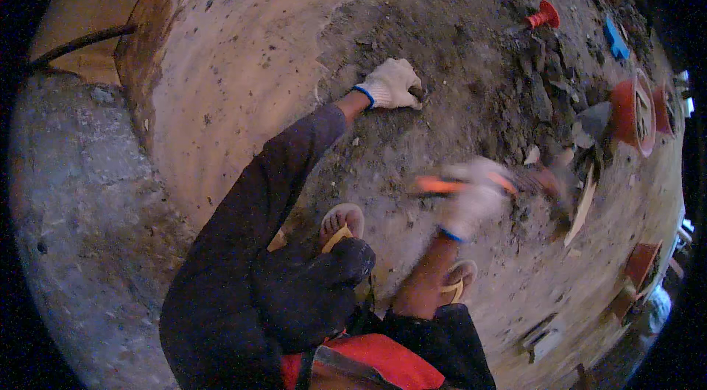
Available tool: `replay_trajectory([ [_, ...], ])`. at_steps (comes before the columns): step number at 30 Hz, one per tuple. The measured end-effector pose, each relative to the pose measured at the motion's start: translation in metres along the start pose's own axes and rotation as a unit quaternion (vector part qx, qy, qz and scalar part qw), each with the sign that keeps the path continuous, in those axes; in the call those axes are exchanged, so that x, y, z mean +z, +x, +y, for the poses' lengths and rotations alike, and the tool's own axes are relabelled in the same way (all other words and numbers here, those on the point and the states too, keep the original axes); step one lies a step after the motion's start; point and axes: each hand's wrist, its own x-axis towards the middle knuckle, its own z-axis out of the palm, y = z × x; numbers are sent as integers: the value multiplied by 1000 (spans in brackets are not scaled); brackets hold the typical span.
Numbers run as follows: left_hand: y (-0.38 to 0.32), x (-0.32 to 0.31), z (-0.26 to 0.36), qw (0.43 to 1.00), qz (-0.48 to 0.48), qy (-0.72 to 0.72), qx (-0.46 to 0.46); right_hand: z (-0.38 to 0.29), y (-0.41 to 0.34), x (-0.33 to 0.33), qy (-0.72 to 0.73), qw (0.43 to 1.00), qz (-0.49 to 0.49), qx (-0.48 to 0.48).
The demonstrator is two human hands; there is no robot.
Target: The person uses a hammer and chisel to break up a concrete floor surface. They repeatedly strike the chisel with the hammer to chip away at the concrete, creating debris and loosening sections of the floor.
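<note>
My left hand [391,83], in a white knit glove with a blue cuff edge, rests low on the dirt ground [381,31] with its fingers curled. A dark spot shows between thumb and forefinger; whether it is a held object or a shadow is unclear. Nearer to me, my gloved right hand [479,199] is blurred by motion. It grips an orange-handled tool [439,184], whose handle shows on both sides of the fist. The far end of that tool, to the right, is too smeared to identify.
Flat dark fragments [541,80] lie beyond my right hand. Farther right are a red spool-shaped piece [545,15], a blue piece [616,39], a red tub [624,111] and a pale strip [582,207]. My sandalled feet [342,221] are close by. A dark pipe [83,43] runs at far left.
</note>
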Motion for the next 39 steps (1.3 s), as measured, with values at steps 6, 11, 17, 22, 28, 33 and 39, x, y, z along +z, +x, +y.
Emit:
replay_trajectory([
  [6, 3, -5, -1, 997, -14, -72, -21, 41, -34, 38, 303, 855, -203, 368],
  [11, 2, 2, -6, 999, 10, -31, 14, 24, 3, -52, 369, 894, -117, 225],
  [17, 6, 14, -13, 999, 20, -41, 21, -29, 64, -121, 483, 860, 147, 78],
  [22, 2, 5, -6, 999, 21, -48, -6, -6, 9, -20, 164, 960, 168, 152],
  [28, 6, -10, -4, 999, 6, -36, -24, 52, -61, 72, 361, 825, -174, 399],
  [33, -2, -6, 0, 999, 17, -35, -31, 59, -45, 36, 296, 852, -227, 366],
  [39, -10, -22, -9, 966, 72, -218, -115, 79, -29, 11, 2, 937, -223, 267],
])
